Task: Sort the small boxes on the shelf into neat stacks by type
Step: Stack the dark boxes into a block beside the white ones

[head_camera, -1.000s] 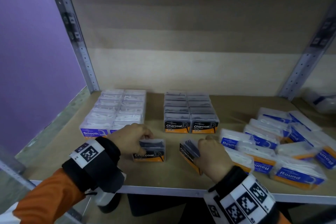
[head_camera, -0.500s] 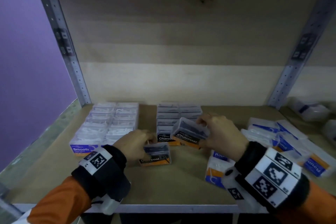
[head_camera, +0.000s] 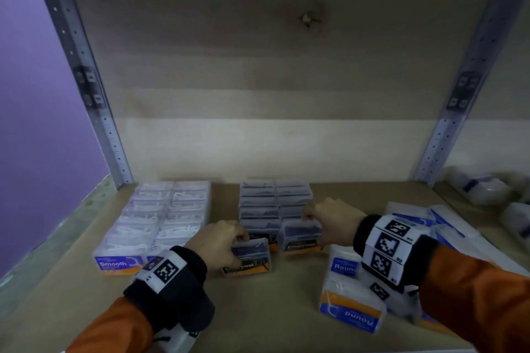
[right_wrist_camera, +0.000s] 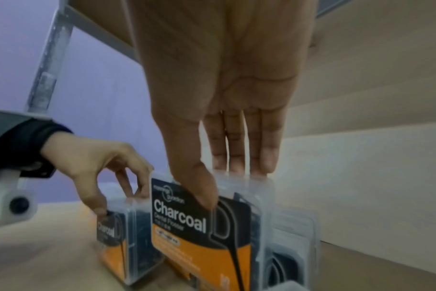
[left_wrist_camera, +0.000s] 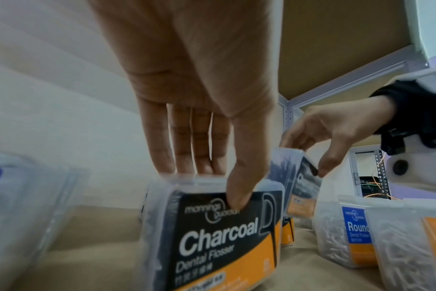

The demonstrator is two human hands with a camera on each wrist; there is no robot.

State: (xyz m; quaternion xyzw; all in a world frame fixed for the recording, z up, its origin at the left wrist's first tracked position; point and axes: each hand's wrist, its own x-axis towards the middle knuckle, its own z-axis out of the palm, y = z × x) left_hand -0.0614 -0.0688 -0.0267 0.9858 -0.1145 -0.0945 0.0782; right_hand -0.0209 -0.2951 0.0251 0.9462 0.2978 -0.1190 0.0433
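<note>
Where a second ago right hand (head_camera: 332, 222) gripped a Charcoal box (head_camera: 299, 235) low at the shelf (head_camera: 272, 309) front beside the Round boxes (head_camera: 348, 292), now carried back and left to the front of the Charcoal stack (head_camera: 275, 203), right column, label facing out. Thumb on label face, fingers (right_wrist_camera: 244, 157) over the back edge: pinch grip, not released. Cannot tell whether seated on the shelf or just above it. Left hand (head_camera: 219, 246) unchanged: pinching a second Charcoal box (head_camera: 248, 256), upright on the shelf, slightly forward of the stack's left column. Smooth stack (head_camera: 155, 221) at far left undisturbed. Meaning for task: Charcoal group nearly closed, likely two boxes from done. Round boxes at right loose, one upside down; judged the bulk of remaining sorting.
</note>
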